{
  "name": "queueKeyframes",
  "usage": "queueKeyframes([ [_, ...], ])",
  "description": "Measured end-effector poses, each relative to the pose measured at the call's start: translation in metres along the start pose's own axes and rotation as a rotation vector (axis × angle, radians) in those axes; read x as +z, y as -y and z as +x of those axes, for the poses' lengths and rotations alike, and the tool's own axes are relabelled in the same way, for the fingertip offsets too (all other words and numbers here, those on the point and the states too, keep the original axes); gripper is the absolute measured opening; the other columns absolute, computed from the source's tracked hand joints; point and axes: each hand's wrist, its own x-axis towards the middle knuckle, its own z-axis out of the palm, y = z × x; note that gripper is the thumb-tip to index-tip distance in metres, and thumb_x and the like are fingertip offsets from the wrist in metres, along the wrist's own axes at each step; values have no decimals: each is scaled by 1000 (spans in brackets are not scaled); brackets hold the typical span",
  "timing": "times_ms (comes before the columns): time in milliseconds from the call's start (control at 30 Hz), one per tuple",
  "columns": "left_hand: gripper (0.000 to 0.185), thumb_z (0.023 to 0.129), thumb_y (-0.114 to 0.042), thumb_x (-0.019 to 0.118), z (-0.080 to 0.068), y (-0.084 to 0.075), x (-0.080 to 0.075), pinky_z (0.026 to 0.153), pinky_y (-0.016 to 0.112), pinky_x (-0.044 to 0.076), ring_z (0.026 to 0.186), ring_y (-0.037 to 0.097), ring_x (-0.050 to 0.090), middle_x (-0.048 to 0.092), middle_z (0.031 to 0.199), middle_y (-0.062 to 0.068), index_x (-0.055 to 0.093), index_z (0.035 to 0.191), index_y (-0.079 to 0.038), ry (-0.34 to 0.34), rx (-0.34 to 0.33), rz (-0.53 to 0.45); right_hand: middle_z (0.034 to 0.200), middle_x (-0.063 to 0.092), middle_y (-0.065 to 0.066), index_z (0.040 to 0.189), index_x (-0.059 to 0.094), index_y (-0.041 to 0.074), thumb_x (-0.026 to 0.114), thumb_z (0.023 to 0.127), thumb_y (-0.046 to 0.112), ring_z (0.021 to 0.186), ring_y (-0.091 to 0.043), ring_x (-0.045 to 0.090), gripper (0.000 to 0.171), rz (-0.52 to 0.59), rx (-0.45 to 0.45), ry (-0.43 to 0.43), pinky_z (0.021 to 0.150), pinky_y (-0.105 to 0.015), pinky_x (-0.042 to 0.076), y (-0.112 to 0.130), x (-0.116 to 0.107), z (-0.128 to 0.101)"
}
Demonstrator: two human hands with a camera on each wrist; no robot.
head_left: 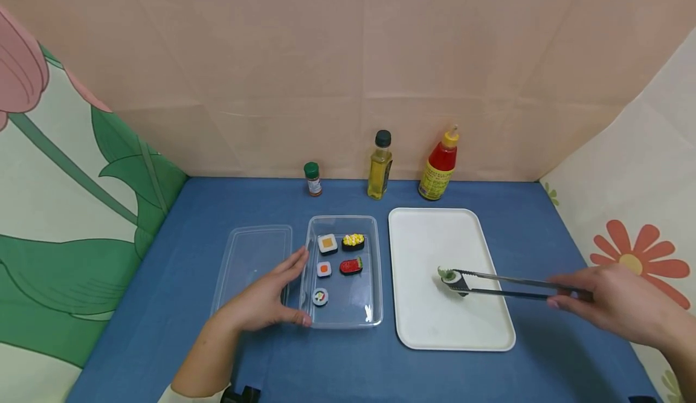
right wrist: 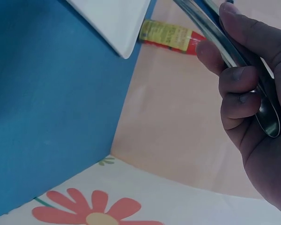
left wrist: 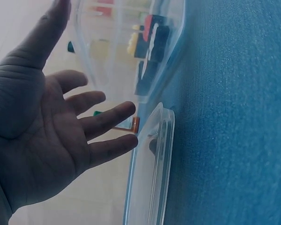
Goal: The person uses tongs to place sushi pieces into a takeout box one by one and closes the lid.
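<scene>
My right hand (head_left: pixel 609 300) grips metal tongs (head_left: pixel 511 286), whose tips pinch a green-topped sushi roll (head_left: pixel 451 278) over the white tray (head_left: pixel 435 330). The right wrist view shows my fingers (right wrist: pixel 239 89) curled round the tongs (right wrist: pixel 234 56). My left hand (head_left: pixel 266 297) lies flat and open against the left wall of the clear plastic container (head_left: pixel 370 315), thumb at its near corner. Several sushi pieces lie inside: a white square one (head_left: pixel 327 243), a yellow-topped one (head_left: pixel 353 241), a red-topped one (head_left: pixel 351 266), a small orange one (head_left: pixel 324 269) and a round roll (head_left: pixel 320 297).
The clear lid (head_left: pixel 252 258) lies left of the container, partly under my left hand. At the back stand a small spice jar (head_left: pixel 312 179), an oil bottle (head_left: pixel 380 165) and a red sauce bottle (head_left: pixel 439 165). Patterned screens wall in the blue table (head_left: pixel 179 282).
</scene>
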Motion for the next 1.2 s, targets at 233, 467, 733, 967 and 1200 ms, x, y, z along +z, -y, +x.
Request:
queueKeyframes([
  [233, 126, 70, -48, 94, -1, -2, -1, 117, 62, 30, 158, 32, 14, 4, 173, -13, 18, 168, -27, 0, -8, -7, 74, 64, 28, 109, 82, 10, 91, 79, 28, 54, 8, 43, 37, -11, -30, 0, 46, -20, 40, 8, -9, 11],
  [467, 126, 70, -48, 95, -1, -2, -1, 117, 61, 31, 158, 32, 14, 5, 173, -11, 18, 168, -26, 1, -8, -2, 76, 65, 28, 104, 83, 10, 95, 73, 22, 59, 11, 47, 35, 0, -144, -88, 48, -15, 39, 14, -12, 25],
  [733, 126, 70, -47, 95, -1, -2, -1, 118, 61, 30, 158, 32, 13, 4, 174, -12, 19, 168, -26, 6, -10, -14, 78, 65, 30, 104, 82, 12, 96, 71, 25, 61, 12, 50, 38, 12, -231, -111, 50, -12, 41, 24, -15, 40],
  [967, 126, 69, -46, 96, -1, -2, 0, 117, 61, 31, 158, 32, 14, 5, 173, -12, 19, 168, -26, -2, -14, -5, 78, 66, 27, 110, 82, 12, 92, 78, 29, 60, 10, 51, 37, 58, -190, -42, 48, -18, 45, 38, -22, 54],
  [1200, 126, 68, -46, 96, -1, -3, 0, 118, 60, 31, 158, 31, 14, 6, 173, -12, 20, 167, -25, -2, -16, -2, 82, 71, 20, 113, 81, 12, 91, 81, 26, 57, 10, 48, 36, 86, -216, -15, 47, -19, 44, 51, -26, 66],
])
